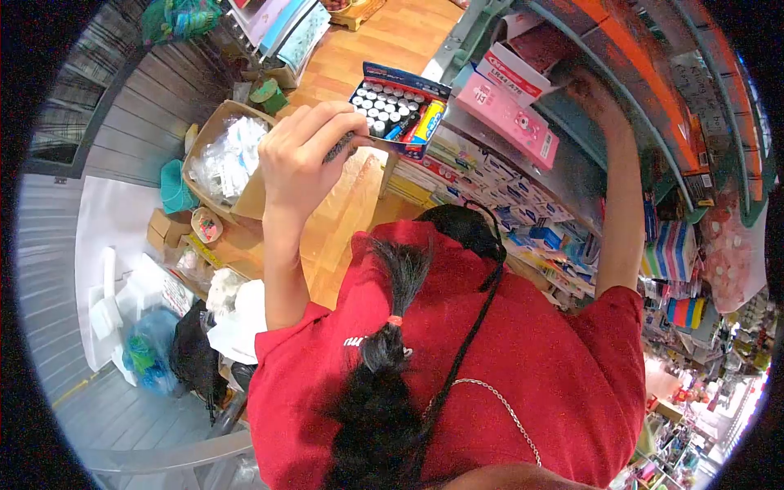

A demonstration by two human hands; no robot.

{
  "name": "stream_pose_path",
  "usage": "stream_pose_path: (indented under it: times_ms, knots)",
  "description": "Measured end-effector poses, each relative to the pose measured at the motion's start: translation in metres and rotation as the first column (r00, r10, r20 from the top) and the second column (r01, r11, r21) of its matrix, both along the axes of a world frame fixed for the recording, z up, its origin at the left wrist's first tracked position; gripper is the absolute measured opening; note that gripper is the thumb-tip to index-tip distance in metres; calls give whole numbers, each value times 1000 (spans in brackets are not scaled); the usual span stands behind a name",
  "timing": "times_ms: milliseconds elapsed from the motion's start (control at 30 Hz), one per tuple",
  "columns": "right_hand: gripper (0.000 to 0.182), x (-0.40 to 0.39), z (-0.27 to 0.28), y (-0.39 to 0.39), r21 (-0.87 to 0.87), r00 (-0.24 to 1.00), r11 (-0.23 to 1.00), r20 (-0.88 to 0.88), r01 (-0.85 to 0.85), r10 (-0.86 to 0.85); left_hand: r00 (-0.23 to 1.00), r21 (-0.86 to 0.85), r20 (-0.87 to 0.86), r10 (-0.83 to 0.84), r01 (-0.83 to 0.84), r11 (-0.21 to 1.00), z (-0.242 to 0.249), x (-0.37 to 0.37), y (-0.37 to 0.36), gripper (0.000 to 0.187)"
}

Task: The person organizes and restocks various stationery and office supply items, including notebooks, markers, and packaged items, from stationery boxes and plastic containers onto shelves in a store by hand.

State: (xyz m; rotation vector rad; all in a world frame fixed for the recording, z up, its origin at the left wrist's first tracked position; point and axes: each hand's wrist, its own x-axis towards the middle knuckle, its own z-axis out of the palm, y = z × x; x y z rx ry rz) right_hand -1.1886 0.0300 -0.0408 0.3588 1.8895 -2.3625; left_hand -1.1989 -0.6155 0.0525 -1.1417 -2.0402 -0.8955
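- The wooden floor [384,41] shows past the left end of the shelf [584,175], with a cardboard box [247,204] of plastic packets standing on it.
- On the shelf, a pink box [508,118] lies along the front edge, with a white box [517,73] just behind and touching it.
- The battery box [406,79], lid up, sits just off the shelf's near left corner; whether the left hand or something beneath bears it is hidden. Keeping it level seems wise (those loose cells would roll out readily).
- The right hand [600,98] reaches over the shelf, near the white box's right end; it is dim and blurred, so I cannot tell how its fingers stand. A slow, low reach would best spare the boxes at the edge.
- The left hand [306,151] is at the battery box's left side, fingers and thumb pinching a dark speckled thing [338,148]; a light, steady grip should serve.
- Silver-topped batteries [388,102] stand upright in rows.
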Motion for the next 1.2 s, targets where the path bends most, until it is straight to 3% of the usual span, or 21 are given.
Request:
stream_pose_path:
  times_ms: [100, 167, 233, 300, 400, 500, 600, 700, 767, 800, 867, 933, 1033, 1133, 1200]
  knots:
    - [36, -23, -8, 5, 145, 996, 986, -26, 84, -82, 1000, -14, -7, 9, -9, 1000, 2, 5, -3, 21]
    - [43, -17, 30, -63, 143, 979, 985, -163, -100, 123, 1000, -5, -14, 2, -2, 1000, 3, 6, -4, 21]
    - [49, -26, 36, -74, 140, 971, 980, -171, -144, 167, 1000, -3, -1, 7, -7, 1000, 5, 9, -4, 21]
    - [54, -52, 26, -62, 120, 997, 992, -48, -48, 54, 1000, -4, 5, 12, -12, 1000, 6, 11, -4, 21]
    - [53, -44, 37, -77, 123, 978, 983, -143, -137, 154, 1000, -5, -1, 12, -12, 1000, 7, 12, -2, 21]
    - [53, -39, 37, -97, 286, 994, 958, -111, 24, 9, 1000, -11, -2, -5, 5, 1000, 7, 12, 2, 21]
    - [53, -6, 64, -168, 261, 958, 936, -220, 237, -182, 1000, -27, -10, -22, 22, 999, 10, 12, 7, 21]
    - [55, 27, 90, -205, 485, 930, 797, -254, 360, -266, 999, -45, -17, -36, 35, 998, 12, 13, 12, 20]
    - [53, 49, 93, -215, 866, 943, 402, -200, 297, -265, 998, -47, -14, -56, 55, 997, 14, 15, 15, 20]
    - [52, 63, 97, -223, 964, 946, 151, -173, 220, -274, 996, -65, -24, -80, 79, 995, 16, 15, 17, 20]
    - [64, 107, 139, -283, 909, 999, 414, -27, 38, -34, 991, -104, -42, -127, 122, 987, 23, 17, 22, 19]
    - [74, 134, 158, -320, 724, 965, 664, 4, -184, 264, 979, -127, -68, -194, 184, 975, 29, 20, 30, 21]
    - [90, 148, 153, -343, 783, 884, 597, -142, -174, 445, 943, -179, -118, -311, 287, 941, 32, 20, 47, 18]
    - [109, 150, 139, -346, 851, 847, 523, -307, 40, 434, 896, -188, -141, -422, 394, 900, 40, 25, 65, 17]
    - [99, 161, 136, -351, 827, 877, 560, -303, 48, 373, 866, -174, -149, -478, 452, 875, 43, 27, 77, 17]
